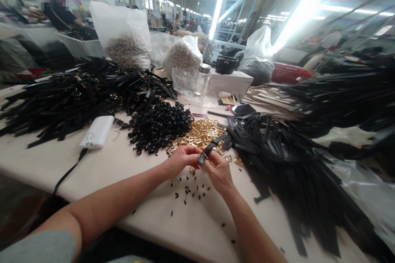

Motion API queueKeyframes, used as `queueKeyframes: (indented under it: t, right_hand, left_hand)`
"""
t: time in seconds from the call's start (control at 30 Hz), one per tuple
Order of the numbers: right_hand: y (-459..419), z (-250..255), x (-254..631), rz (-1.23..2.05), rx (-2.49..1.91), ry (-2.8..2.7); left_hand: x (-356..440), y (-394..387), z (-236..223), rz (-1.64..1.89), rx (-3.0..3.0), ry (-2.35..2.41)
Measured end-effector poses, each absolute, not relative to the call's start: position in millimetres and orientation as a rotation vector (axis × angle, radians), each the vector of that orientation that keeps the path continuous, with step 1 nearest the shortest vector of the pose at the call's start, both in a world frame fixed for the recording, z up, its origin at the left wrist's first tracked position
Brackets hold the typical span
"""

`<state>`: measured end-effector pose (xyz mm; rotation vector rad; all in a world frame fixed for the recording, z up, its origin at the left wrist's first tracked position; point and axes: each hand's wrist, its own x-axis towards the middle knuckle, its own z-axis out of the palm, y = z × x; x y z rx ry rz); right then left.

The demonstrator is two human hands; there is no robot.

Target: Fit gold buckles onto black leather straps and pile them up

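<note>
Both hands meet over the table around a black strap (210, 146) with a gold buckle at its near end. My left hand (184, 158) pinches the strap end from the left. From the right, my right hand (219, 170) has its fingers closed on the same strap, just below the buckle; part of the buckle is hidden by fingers. Directly behind the hands lies a heap of gold buckles (207, 129). To its left is a mound of small black loops (159, 125). Small black bits (187, 191) lie scattered on the table beneath the hands.
Black straps (271, 152) pile up at right; buckled straps (86, 90) are heaped at left. A white power bank (98, 131) with a cable lies nearer. Behind stand a glass jar (202, 81), a white box (230, 82), a black pot (226, 65) and filled bags (182, 59). Another person (60, 12) is far left.
</note>
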<state>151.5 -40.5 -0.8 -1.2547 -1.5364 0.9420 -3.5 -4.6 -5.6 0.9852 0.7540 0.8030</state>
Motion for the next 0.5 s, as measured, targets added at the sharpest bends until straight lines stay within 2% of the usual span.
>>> queueKeyframes:
  t: [0.13,0.3,0.4,0.5]
  right_hand:
    - [-41,-4,148,1.256,-1.163,-1.221]
    - [-40,-8,144,1.329,-1.096,-1.088]
    - [-38,-9,147,1.288,-1.131,-1.107]
    - [-37,-8,155,1.084,-1.266,-1.223]
  left_hand:
    - [1,-8,-2,0.762,1.001,0.743]
    - [4,-10,0,0.753,1.028,0.738]
    - [2,-7,-3,0.715,1.092,0.738]
    - [-4,1,-5,0.764,1.202,0.791]
